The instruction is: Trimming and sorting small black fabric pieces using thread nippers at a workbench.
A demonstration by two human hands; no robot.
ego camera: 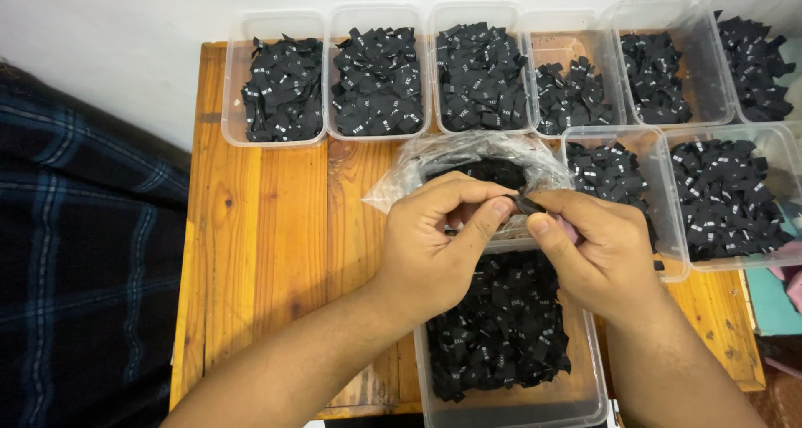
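Dark plaid cloth [83, 253] lies at far left, beside the orange-stained wooden counter [267, 244]. Along the counter's back edge, a row of clear plastic tubs [274, 140], each holding small black fabric labels with white marks; two more tubs [668, 202] sit at right, in a second row. Left hand [430, 244] at centre, thumb and forefinger pinched on one small black label [526, 202]. Right hand [593, 257] meets it, its fingers closed on the same label from the other side. The label is held in the air just above a crumpled clear plastic bag [434, 157] and the near tub [585, 395] of labels, which stands at the counter's front edge beneath both hands.
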